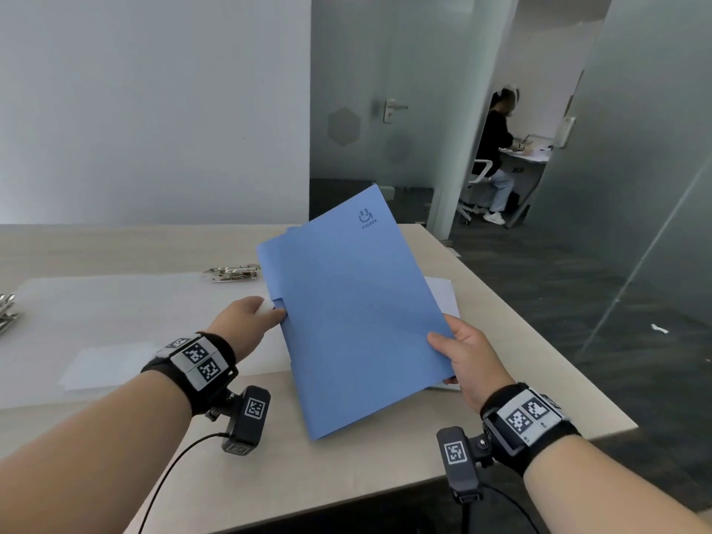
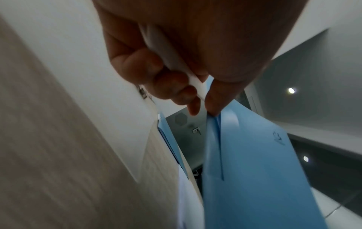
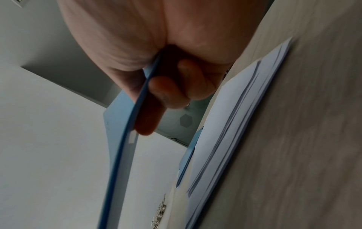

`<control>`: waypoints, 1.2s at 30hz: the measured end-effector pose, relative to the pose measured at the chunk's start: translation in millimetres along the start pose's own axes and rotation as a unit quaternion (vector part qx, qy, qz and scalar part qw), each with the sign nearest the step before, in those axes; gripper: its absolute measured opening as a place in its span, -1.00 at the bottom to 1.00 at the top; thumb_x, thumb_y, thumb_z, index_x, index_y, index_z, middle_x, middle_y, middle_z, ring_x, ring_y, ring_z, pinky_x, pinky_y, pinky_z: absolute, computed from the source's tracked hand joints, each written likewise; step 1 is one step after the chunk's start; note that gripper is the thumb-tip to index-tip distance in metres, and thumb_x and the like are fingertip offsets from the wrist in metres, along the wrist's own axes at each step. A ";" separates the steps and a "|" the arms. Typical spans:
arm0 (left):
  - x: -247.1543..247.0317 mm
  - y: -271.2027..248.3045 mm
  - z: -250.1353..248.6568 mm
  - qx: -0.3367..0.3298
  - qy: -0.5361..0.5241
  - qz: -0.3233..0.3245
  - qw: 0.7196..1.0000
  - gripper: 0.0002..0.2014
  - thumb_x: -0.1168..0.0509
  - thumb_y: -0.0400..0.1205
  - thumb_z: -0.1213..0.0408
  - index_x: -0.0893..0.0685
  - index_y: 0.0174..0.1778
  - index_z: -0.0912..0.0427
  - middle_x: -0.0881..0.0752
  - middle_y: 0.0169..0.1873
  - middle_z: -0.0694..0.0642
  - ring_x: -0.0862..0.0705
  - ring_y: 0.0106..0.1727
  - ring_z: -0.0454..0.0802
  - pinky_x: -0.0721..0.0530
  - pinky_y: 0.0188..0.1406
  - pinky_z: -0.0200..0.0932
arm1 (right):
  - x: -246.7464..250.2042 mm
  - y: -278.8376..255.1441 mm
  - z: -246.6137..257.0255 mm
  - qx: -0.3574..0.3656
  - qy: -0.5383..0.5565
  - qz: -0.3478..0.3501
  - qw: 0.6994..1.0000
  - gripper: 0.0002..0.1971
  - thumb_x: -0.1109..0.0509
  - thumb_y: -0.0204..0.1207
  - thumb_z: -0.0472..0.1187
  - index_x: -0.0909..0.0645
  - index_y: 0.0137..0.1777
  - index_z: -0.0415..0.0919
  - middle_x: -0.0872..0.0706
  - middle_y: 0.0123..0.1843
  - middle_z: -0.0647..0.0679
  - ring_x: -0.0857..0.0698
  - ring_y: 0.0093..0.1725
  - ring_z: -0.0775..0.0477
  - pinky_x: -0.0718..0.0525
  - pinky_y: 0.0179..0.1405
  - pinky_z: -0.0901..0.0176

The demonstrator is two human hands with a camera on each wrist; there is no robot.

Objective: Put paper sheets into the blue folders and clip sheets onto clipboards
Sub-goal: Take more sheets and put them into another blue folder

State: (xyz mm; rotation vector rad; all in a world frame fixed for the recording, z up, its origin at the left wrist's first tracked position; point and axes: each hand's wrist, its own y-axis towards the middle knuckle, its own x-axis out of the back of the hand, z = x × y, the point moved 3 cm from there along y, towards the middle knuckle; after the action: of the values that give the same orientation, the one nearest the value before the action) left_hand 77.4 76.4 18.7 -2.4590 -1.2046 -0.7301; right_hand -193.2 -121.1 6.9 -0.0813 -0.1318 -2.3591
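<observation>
The blue folder [image 1: 354,314] is held tilted above the desk [image 1: 385,468], over its right edge, well clear of the surface. The right hand [image 1: 468,360] clamps the folder's right edge, thumb on the cover and fingers [image 3: 166,93] curled beneath. The left hand [image 1: 246,317] pinches a white paper sheet [image 2: 195,83] at the notch in the folder's left edge; the sheet seems mostly inside already, though the blurred left wrist view leaves that uncertain.

The likeliest fault is the sheet catching on an inner flap and creasing if it is pushed at an angle. The tilt could also let the sheet slide out once the pinch loosens. A stack of sheets [image 3: 245,124] lies at the desk's right edge directly below, so lowering the folder carelessly could shove papers off. The clipboards [image 1: 115,321] with their metal clip [image 1: 233,272] wait toward the left edge.
</observation>
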 end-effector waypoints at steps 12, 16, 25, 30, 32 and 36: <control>-32.9 11.1 -12.3 -0.014 0.143 0.035 0.989 -0.60 -0.33 0.60 -0.01 -0.39 -0.36 0.18 -0.47 -0.41 0.10 -0.46 -0.40 0.06 -0.33 -0.42 -0.09 | 36.2 -4.7 -11.8 -0.038 0.003 -0.009 0.999 -0.64 -0.24 0.71 -0.36 -0.77 0.21 0.06 -0.89 0.14 -0.03 -0.86 0.05 -0.12 -0.77 -0.22 0.03; -48.0 3.1 -12.6 0.072 -0.170 0.095 0.978 -0.84 -0.25 0.64 0.12 -0.61 -0.06 0.14 -0.69 -0.18 0.15 -0.68 -0.30 0.11 -0.52 -0.39 -0.16 | 32.7 -3.3 -14.8 -0.041 0.023 -0.013 0.999 -0.66 -0.25 0.71 -0.34 -0.75 0.26 0.04 -0.88 0.16 -0.07 -0.84 0.10 -0.20 -0.76 -0.26 0.02; -70.3 0.8 -20.4 0.094 -0.451 0.027 0.887 -0.69 -0.34 0.60 0.52 -0.60 0.23 0.16 -0.82 -0.08 0.19 -0.82 -0.22 0.20 -0.80 -0.22 0.16 | 2.5 -3.8 -16.2 -0.065 -0.014 0.013 0.998 -0.68 -0.22 0.73 -0.26 -0.66 0.27 0.16 -0.86 0.06 0.19 -0.80 -0.12 0.16 -0.61 -0.49 0.30; -60.3 12.5 -12.1 0.067 -0.478 0.011 0.876 -0.70 -0.29 0.63 0.54 -0.60 0.23 0.14 -0.83 -0.11 0.18 -0.85 -0.31 0.14 -0.81 -0.31 0.16 | -7.3 4.5 -17.5 -0.094 -0.028 0.033 0.995 -0.74 -0.30 0.57 -0.12 -0.61 0.23 0.08 -0.77 -0.06 -0.04 -0.61 -0.40 -0.05 -0.44 -0.59 0.23; -59.1 19.7 -6.9 0.071 -0.491 -0.008 0.868 -0.68 -0.27 0.65 0.54 -0.57 0.28 0.17 -0.81 -0.06 0.20 -0.83 -0.25 0.18 -0.80 -0.25 0.19 | -10.4 12.3 -17.7 -0.104 0.026 -0.003 0.994 -0.80 -0.27 0.55 -0.19 -0.58 0.15 -0.10 -0.72 -0.14 -0.16 -0.57 -0.53 -0.09 -0.37 -0.63 0.24; -59.7 35.9 1.6 0.096 -0.514 -0.033 0.852 -0.67 -0.25 0.68 0.51 -0.52 0.36 0.24 -0.76 0.11 0.27 -0.77 -0.09 0.23 -0.74 -0.02 0.26 | -19.6 26.3 -18.8 -0.130 0.211 -0.064 0.967 -0.85 -0.23 0.68 -0.32 -0.63 0.04 -0.17 -0.74 -0.27 -0.15 -0.65 -0.54 -0.04 -0.45 -0.66 0.29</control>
State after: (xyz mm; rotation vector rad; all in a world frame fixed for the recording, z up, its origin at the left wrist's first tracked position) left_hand 75.7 17.3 -18.1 -2.6355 -1.5494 0.8205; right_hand -161.2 -128.3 -11.9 0.3111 0.3906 -2.4520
